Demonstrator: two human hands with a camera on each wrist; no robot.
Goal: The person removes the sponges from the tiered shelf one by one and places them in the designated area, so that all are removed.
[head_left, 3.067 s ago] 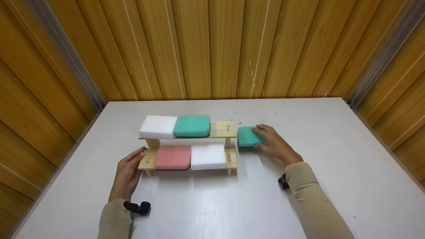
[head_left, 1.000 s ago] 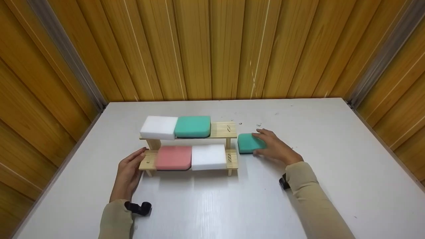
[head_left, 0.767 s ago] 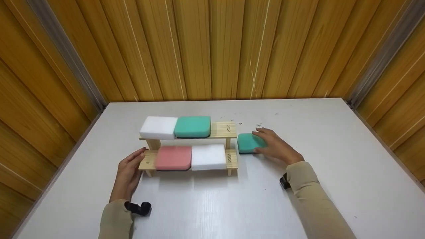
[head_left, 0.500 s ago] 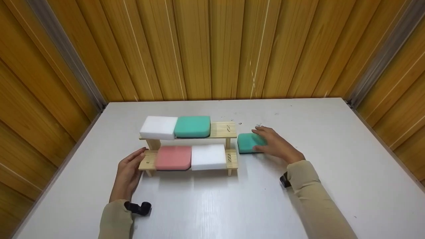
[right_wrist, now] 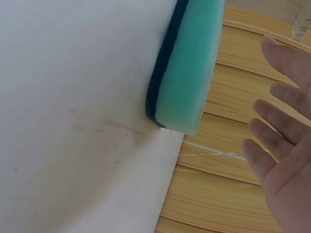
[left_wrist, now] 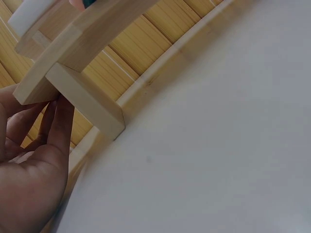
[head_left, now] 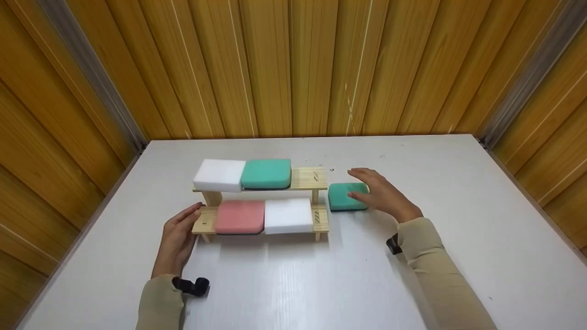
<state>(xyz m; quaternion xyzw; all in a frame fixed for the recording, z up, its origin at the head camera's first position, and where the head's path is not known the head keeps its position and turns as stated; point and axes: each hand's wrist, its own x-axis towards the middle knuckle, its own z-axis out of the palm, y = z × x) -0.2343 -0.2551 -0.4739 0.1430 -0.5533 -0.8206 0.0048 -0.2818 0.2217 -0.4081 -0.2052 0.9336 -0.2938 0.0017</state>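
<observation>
Top edges crop the right wrist view's green sponge (right_wrist: pixel 188 73) and the left's wooden rack (left_wrist: pixel 97 35)

I get soft light in the head view, pale glare on the counter (head_left: pixel 284 293) and faint shadow below the wooden rack (head_left: pixel 308 178); both wrist views look dimmer, hazier.

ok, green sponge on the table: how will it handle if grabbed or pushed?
The green sponge will probably squash in a pinch and feel light for its size, as its body looks like foam. It's unlikely to roll or tip: low, wide, lying flat. Its dark layer looks like a scouring pad and faces down, so it may drag rather than glide.
</observation>
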